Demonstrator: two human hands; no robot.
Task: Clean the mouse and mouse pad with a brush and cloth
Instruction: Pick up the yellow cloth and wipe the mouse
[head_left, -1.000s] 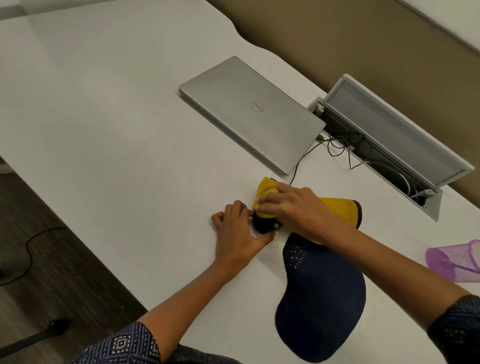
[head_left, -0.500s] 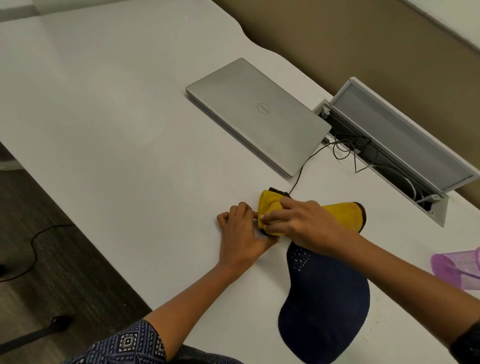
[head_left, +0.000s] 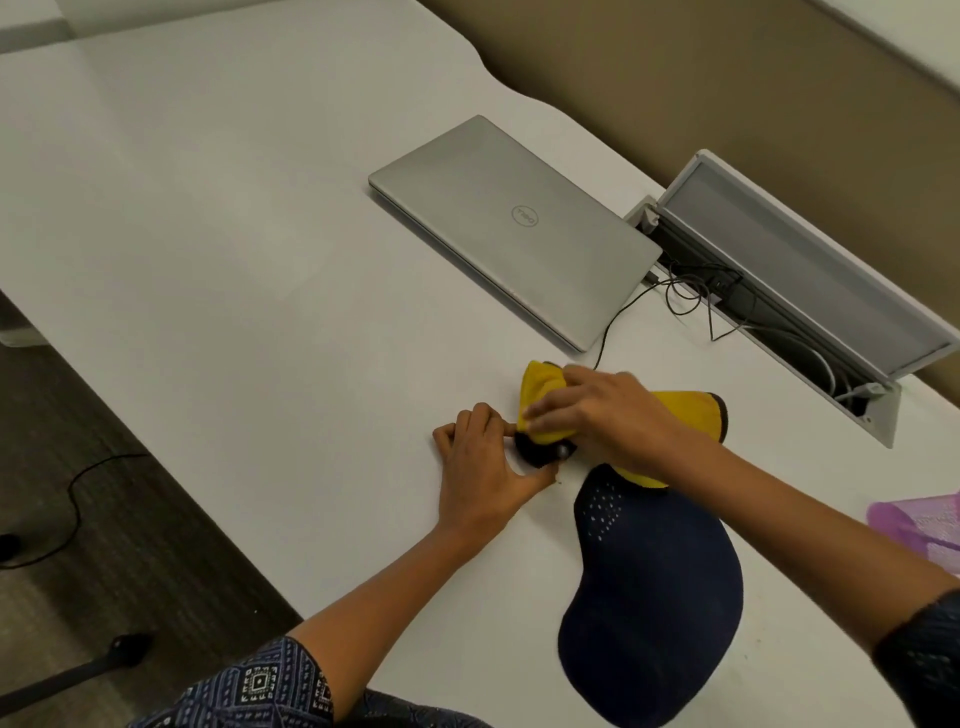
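Closest to me the dark pad (head_left: 654, 613) lies flat on the white desk (head_left: 234, 260). Just past it the left hand (head_left: 485, 467) has its fingers curled round the black mouse (head_left: 540, 451), pinning it to the desk. The right hand (head_left: 608, 415) presses the yellow cloth (head_left: 691, 413) down over the mouse. A closed laptop (head_left: 514, 228) sits further back.

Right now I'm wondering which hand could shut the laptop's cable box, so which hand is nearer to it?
Right. The right hand rests on the yellow cloth, nearer the open cable box; the left hand lies farther away, by the mouse.
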